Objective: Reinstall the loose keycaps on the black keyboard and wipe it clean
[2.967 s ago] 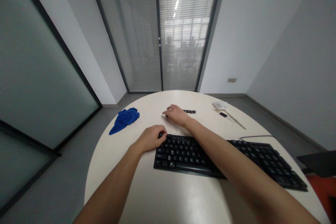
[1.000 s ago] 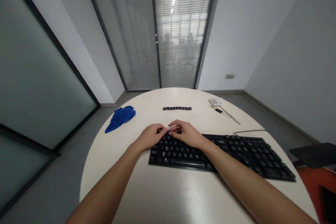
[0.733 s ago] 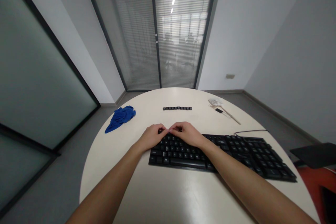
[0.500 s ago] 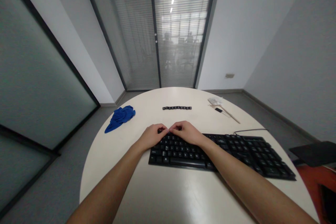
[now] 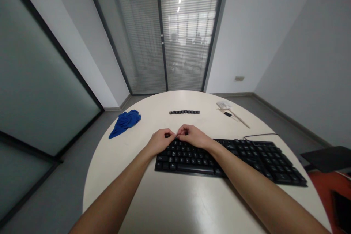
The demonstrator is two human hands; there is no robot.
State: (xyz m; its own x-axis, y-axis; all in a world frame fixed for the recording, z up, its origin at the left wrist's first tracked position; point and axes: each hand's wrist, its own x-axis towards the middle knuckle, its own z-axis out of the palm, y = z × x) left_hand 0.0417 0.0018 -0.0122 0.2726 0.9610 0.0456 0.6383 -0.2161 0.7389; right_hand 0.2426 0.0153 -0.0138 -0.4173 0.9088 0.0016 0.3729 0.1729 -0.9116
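Observation:
A black keyboard [image 5: 233, 157] lies across the round white table [image 5: 175, 201]. My left hand [image 5: 160, 142] rests curled on the keyboard's far left corner and holds it down. My right hand [image 5: 193, 136] sits just beside it, fingertips pinched together on a key of the top row, touching the left hand's fingers. The pinched key itself is hidden by the fingers. Farther back on the table lies a short straight row of black keycaps [image 5: 184, 112], apart from both hands.
A crumpled blue cloth [image 5: 124, 122] lies at the table's left edge. A thin stick with a small packet [image 5: 229, 110] lies at the back right. The keyboard's cable [image 5: 260, 134] loops behind it. A dark flat object [image 5: 326, 158] stands off the table's right side.
Three seconds ago my right hand was back at the keycap row; it has come to the keyboard's top left, and its fingers have closed into a pinch. My left hand has stayed put.

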